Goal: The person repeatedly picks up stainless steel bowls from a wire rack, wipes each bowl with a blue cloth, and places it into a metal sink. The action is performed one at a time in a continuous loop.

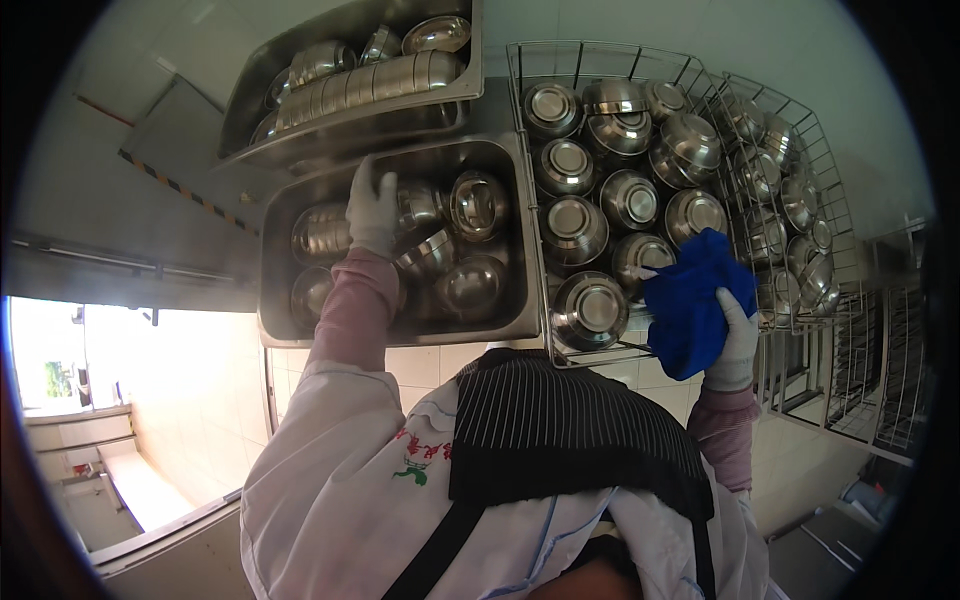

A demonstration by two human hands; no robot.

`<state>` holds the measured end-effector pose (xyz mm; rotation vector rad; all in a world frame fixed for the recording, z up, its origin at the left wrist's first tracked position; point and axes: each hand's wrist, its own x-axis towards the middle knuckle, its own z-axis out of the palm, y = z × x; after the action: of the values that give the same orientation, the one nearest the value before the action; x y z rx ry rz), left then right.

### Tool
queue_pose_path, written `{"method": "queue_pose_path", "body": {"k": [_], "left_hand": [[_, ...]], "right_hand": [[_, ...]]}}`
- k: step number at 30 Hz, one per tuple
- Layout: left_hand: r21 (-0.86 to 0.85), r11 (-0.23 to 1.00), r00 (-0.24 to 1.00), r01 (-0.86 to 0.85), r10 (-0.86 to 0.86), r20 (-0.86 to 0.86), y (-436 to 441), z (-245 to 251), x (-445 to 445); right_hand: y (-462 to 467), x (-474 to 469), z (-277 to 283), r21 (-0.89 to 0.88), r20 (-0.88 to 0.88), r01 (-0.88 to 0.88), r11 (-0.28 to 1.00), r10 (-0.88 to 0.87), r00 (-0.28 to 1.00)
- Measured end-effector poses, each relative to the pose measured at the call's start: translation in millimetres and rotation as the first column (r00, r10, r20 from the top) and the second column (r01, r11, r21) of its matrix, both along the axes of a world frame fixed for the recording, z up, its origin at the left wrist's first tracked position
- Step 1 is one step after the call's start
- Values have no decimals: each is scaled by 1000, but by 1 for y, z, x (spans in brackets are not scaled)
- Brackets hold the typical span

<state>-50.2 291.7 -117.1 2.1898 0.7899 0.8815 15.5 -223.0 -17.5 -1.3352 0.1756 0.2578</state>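
My left hand (pixel 373 208), in a pale glove, is over a deep stainless steel pan (pixel 401 331). Its thumb stands apart from the fingers, with nothing seen between them. Beside it in the pan lie a row of nested metal bowls (pixel 324 232) on their sides and a tilted metal bowl (pixel 429 253). Another metal bowl (pixel 478 206) sits by the pan's right wall. My right hand (pixel 733 337), also gloved, grips a blue cloth (pixel 691 300) at the front of a wire basket (pixel 541 247). The cloth hides part of the basket's corner. Upside-down metal bowls (pixel 591 309) fill this basket.
Behind the pan, a second steel pan (pixel 478 56) holds a long nested row of bowls (pixel 367 86) and several loose ones. Another wire basket (pixel 825 150) of bowls adjoins on the right. Wire racks (pixel 855 367) stand at far right. Black-and-yellow tape (pixel 187 191) marks an edge at left.
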Motion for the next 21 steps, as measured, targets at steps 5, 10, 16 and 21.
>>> {"method": "queue_pose_path", "body": {"k": [5, 10, 16, 21], "left_hand": [[199, 727, 731, 657, -550, -405, -103, 22, 44], [277, 676, 632, 683, -357, -688, -110, 19, 53], [228, 744, 558, 628, -228, -798, -52, 43, 12], [402, 872, 926, 279, -132, -354, 15, 48, -40]], "right_hand": [[3, -1, -3, -171, 188, -20, 985, 53, 981], [1, -1, -10, -12, 43, -54, 998, 55, 998], [-12, 0, -29, -111, 184, -67, 992, 87, 979], [-19, 2, -34, -271, 274, -62, 961, 139, 952]]}}
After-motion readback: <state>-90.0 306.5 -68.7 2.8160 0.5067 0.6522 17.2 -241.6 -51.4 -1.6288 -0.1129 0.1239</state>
